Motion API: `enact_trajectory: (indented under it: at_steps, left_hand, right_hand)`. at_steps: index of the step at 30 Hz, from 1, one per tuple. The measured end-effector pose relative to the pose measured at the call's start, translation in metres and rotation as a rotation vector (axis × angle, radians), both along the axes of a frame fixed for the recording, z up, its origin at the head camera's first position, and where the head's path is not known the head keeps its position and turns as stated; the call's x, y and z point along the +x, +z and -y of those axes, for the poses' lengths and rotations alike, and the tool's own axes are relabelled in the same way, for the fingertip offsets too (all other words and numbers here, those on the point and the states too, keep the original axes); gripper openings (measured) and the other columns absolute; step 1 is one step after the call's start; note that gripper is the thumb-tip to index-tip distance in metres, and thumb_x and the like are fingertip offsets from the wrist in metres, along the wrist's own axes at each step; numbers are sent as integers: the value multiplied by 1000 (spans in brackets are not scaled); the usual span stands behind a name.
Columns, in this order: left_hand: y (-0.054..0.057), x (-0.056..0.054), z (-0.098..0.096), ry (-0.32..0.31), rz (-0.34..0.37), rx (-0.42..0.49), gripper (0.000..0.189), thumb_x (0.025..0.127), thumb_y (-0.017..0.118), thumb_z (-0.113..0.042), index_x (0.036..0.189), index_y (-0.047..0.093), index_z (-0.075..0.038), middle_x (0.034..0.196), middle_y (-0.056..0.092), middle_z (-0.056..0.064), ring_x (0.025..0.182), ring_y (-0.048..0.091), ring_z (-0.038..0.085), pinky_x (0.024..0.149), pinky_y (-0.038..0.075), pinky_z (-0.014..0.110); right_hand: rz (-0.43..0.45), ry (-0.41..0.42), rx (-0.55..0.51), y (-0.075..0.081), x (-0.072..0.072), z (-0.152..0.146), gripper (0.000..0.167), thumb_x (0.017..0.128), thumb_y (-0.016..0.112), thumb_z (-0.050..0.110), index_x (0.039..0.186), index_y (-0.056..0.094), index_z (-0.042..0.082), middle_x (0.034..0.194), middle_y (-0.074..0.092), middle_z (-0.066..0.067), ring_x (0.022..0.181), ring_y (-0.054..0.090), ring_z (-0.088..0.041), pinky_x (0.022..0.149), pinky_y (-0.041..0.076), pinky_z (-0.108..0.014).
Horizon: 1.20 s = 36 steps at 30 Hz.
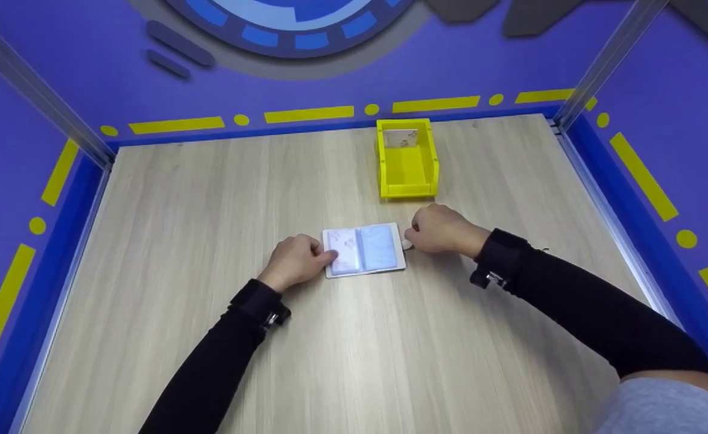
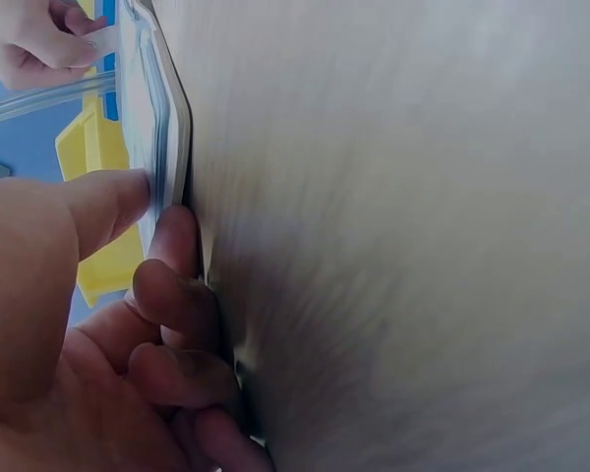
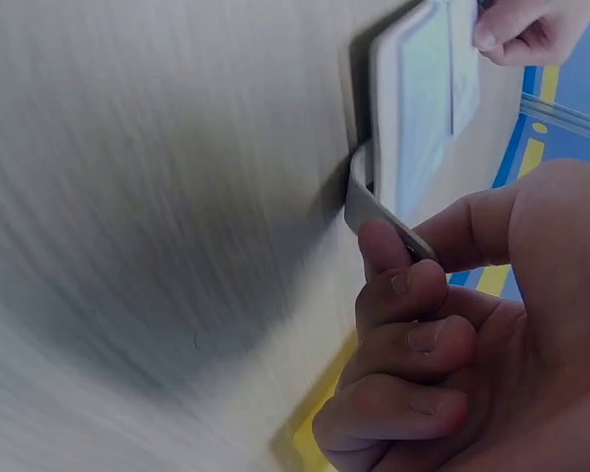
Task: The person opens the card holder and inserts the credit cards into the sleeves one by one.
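Note:
An open card holder (image 1: 380, 248) with a pale cover and clear plastic sleeves lies on the table. Its left sleeve shows a pinkish pattern, its right one looks light blue. My left hand (image 1: 297, 260) pinches the left edge, thumb on top and index finger underneath, as the left wrist view shows. On the other side, my right hand (image 1: 441, 230) pinches the end of the closure strap (image 3: 374, 206) between thumb and index finger. That strap bends out from under the holder's right edge. The other fingers of the right hand are curled in.
A yellow bin (image 1: 408, 190) stands behind the holder, just beyond my right hand. Inside, against its back wall, leans a small patterned card (image 1: 401, 138). Blue-purple panels (image 1: 306, 96) enclose the wooden table (image 1: 209, 199) at the back and sides.

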<state>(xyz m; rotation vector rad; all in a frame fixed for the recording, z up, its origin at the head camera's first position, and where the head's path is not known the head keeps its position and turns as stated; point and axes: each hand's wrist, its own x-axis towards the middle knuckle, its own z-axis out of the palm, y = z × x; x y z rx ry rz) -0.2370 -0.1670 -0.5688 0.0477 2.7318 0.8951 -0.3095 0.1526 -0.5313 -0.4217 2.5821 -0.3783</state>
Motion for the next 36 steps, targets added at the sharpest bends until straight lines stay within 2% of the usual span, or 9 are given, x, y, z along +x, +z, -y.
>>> enact_trajectory:
  at_steps: [6, 11, 13, 19, 25, 29, 36]
  left_hand:
    - [0, -1, 0, -1, 2, -5, 44, 101, 76, -49, 69, 63, -21, 68, 52, -8, 69, 51, 16, 65, 36, 32]
    - [2, -1, -1, -5, -1, -8, 45, 101, 76, -48, 68, 60, -22, 67, 50, -9, 69, 50, 16, 64, 35, 32]
    - [2, -1, 0, -6, -7, -6, 45, 101, 76, -47, 68, 59, -22, 66, 49, -9, 69, 49, 16, 64, 34, 31]
    - [-1, 0, 0, -8, -21, -3, 43, 100, 77, -46, 69, 61, -22, 67, 51, -9, 70, 50, 16, 65, 35, 31]
    - [-1, -1, -1, -17, -22, -9, 44, 101, 75, -45, 66, 60, -23, 67, 52, -9, 70, 52, 17, 67, 37, 32]
    - [-1, 0, 0, -23, -34, -13, 46, 101, 74, -41, 62, 58, -23, 63, 51, -9, 67, 51, 18, 67, 37, 33]
    - [0, -1, 0, -20, -29, -13, 46, 101, 74, -41, 62, 58, -23, 64, 53, -8, 68, 52, 18, 68, 38, 33]
  right_hand:
    - [-13, -26, -68, -1, 2, -13, 43, 103, 58, 33, 63, 58, 17, 57, 46, 5, 54, 45, -16, 54, 35, -31]
    - [2, -37, -118, 4, 3, -20, 38, 104, 54, 29, 81, 76, 9, 63, 51, 4, 59, 47, -16, 57, 38, -31]
    - [10, -33, -132, 7, 3, -21, 37, 104, 54, 28, 85, 79, 8, 64, 51, 4, 60, 47, -16, 57, 37, -32]
    - [-1, 8, -128, 13, 4, -23, 33, 101, 58, 26, 71, 67, 15, 61, 44, 6, 58, 44, -16, 57, 34, -31]
    - [-14, 42, -86, 20, 3, -34, 32, 105, 56, 23, 83, 76, 10, 65, 49, 3, 61, 48, -18, 59, 39, -33]
    - [-1, 36, -70, 31, 0, -44, 34, 108, 55, 24, 88, 77, 8, 68, 52, 2, 63, 51, -18, 61, 41, -33]
    - [34, -42, -85, 65, -6, -50, 33, 108, 56, 30, 90, 77, 11, 75, 58, -1, 72, 55, -21, 66, 43, -35]
